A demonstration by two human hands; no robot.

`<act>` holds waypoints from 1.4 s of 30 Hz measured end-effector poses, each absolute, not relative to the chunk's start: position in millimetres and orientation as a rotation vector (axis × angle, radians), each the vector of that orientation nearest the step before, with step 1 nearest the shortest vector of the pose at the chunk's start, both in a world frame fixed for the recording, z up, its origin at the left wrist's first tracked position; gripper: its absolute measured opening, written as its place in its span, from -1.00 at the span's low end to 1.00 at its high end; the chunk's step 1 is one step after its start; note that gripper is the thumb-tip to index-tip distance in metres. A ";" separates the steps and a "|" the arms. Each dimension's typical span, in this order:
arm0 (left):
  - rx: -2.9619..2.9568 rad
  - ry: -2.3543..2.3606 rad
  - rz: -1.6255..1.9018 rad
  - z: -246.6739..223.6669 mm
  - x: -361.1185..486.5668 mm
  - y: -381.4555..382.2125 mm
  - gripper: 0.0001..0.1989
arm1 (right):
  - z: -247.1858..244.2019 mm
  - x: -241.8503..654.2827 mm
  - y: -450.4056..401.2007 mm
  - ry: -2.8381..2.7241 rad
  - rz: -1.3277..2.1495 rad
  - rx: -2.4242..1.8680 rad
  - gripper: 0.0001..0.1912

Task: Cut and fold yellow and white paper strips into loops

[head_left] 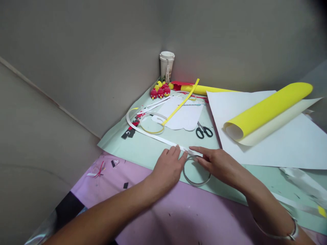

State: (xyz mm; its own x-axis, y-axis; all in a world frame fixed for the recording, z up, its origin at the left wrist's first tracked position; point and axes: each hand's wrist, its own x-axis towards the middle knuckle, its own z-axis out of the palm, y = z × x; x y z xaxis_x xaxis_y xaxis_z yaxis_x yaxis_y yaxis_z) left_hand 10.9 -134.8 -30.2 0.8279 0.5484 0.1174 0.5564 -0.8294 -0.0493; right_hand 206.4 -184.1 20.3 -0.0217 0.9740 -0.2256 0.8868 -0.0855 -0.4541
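A long white paper strip (155,136) curves from the left side of the green sheet to both hands. My left hand (169,165) lies palm down with its fingertips on the strip, fingers bent and side by side. At the strip's right end is my right hand (217,163), its index finger stretched out along the strip and its thumb below, near a grey ring-shaped band (184,170). The ring stands between my hands at the green sheet's front edge. Black-handled scissors (203,130) lie beyond my hands.
Behind are a yellow strip (182,103), a yellow-edged loop (153,132), red and yellow balls (160,92) and a lidded cup (167,66). On the right, a yellow roll (270,110) rests on white sheets (270,154). Paper scraps (125,185) dot the purple surface (178,214). Grey walls stand behind.
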 end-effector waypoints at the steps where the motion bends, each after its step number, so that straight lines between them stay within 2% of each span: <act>1: -2.927 -0.882 -0.152 -30.2 10.8 -134.7 -0.53 | 21.2 207.4 -183.8 -2.007 0.736 -2.046 -0.54; 13: -2.933 -0.883 -0.102 -29.1 10.7 -134.6 -0.49 | 26.6 220.4 -172.4 -2.134 0.767 -2.020 -0.61; 26: -2.909 -0.872 -0.122 -31.6 10.4 -134.5 -0.49 | 19.5 221.9 -170.1 -2.403 0.417 -2.072 -0.63; 42: -2.936 -0.886 -0.083 -29.6 11.6 -134.2 -0.47 | 18.5 219.1 -168.6 -2.493 0.273 -2.093 -0.64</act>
